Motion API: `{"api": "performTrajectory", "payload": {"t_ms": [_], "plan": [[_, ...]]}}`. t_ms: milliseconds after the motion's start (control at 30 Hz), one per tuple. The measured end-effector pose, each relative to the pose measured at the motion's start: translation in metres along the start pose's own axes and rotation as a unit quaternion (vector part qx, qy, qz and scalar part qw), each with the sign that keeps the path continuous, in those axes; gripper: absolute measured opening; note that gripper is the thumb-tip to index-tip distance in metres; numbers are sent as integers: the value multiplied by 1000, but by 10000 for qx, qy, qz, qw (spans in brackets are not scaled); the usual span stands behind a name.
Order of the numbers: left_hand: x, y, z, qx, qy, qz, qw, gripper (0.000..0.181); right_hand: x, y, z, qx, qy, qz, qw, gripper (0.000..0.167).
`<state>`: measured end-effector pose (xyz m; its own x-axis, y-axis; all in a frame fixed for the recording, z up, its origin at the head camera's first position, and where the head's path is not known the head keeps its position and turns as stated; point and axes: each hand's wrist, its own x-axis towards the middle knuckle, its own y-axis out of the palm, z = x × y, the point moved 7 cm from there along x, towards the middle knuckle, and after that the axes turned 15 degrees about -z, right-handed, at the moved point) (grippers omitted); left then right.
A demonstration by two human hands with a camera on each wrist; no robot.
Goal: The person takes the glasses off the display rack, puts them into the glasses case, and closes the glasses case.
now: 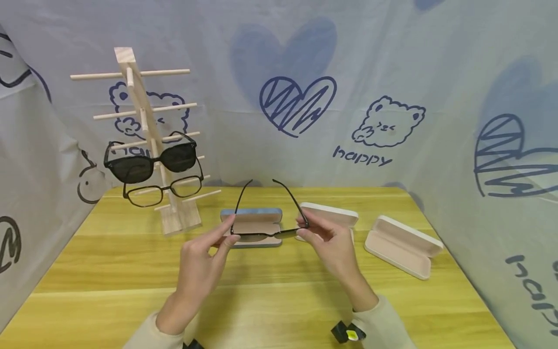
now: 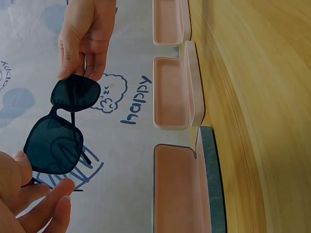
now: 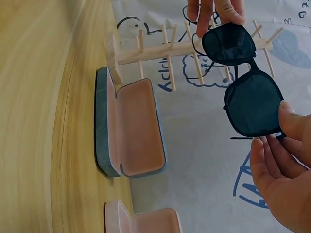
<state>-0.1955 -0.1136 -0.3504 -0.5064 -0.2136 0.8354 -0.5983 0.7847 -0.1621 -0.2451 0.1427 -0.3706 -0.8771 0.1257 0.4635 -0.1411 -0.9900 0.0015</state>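
Dark sunglasses [image 1: 285,233] with black frames are held up over the table, their temples unfolded and pointing away from me. My left hand [image 1: 202,261] pinches the left hinge corner between thumb and fingers. At the opposite corner, my right hand [image 1: 333,249] pinches the frame the same way. Both tinted lenses show in the left wrist view, where the sunglasses [image 2: 56,145] hang between the two hands. Behind them in the head view lies an open blue glasses case [image 1: 257,212], its pink inside partly hidden by the sunglasses.
A wooden display stand [image 1: 141,99] at the left carries black sunglasses [image 1: 178,157] and, lower down, clear-lens glasses [image 1: 146,196]. To the right, two open pale cases rest on the table: a white case [image 1: 331,212], partly behind my right hand, and a pinkish case [image 1: 401,248]. A printed cloth hangs behind.
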Motion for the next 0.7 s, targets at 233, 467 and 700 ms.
{"api": "performTrajectory", "payload": {"t_ms": [233,467,700], "plan": [[-1,4,-1,-82,2,58,10000,44,1,-3,-2,-20,-92,-49,9999,42],[-2,5,0,-41,-40,96,9999,43,1,-5,-1,-81,-98,-62,9999,42],[-3,3,1,-32,-33,88,10000,44,0,-3,0,-51,-92,-83,9999,42]]}}
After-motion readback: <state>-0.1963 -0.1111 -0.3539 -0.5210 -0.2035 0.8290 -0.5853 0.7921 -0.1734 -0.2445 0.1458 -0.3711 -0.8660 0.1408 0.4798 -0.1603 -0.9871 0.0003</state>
